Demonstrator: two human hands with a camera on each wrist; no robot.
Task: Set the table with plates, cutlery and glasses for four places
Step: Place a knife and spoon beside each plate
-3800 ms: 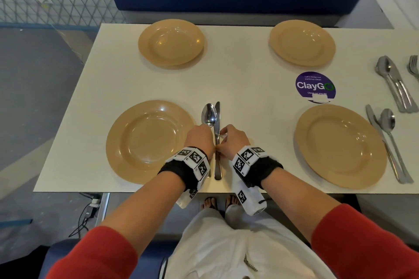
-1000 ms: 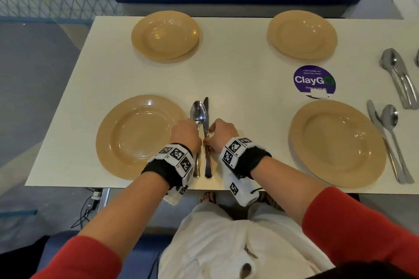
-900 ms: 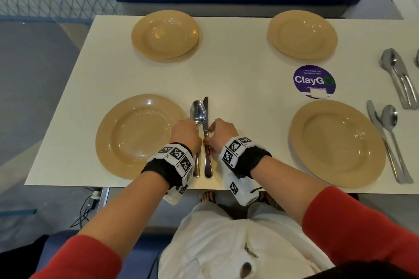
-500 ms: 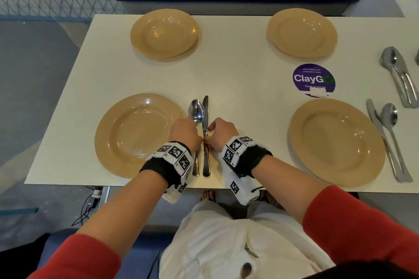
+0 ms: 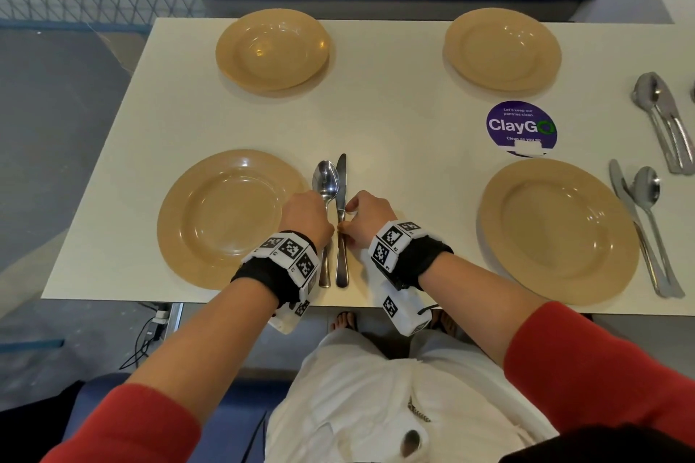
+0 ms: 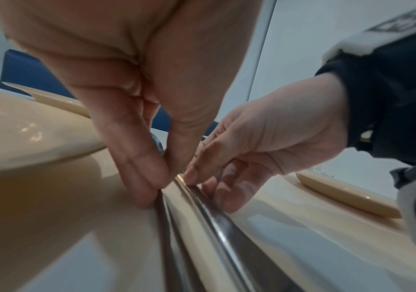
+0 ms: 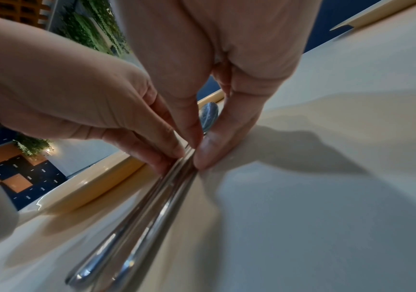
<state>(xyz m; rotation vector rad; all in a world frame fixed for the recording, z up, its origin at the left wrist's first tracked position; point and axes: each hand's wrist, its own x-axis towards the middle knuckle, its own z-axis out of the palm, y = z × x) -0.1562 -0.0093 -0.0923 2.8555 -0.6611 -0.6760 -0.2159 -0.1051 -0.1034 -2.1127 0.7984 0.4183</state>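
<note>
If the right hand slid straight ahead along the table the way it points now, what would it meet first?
Probably nothing nearby. The right hand points toward the table's far side, alongside the knife it pinches. Bare table lies ahead, between the two far plates; the sticker sits off to the right. Depth is a guess.

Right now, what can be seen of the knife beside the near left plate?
The knife is shiny silver metal, lying flat on the pale table, tip pointing away from the person and rounded handle end near the table's front edge. It lies alongside a spoon, just to that spoon's right, to the right of the near left plate. The right hand pinches its handle with its fingers; the left hand pinches the spoon's handle.
</note>
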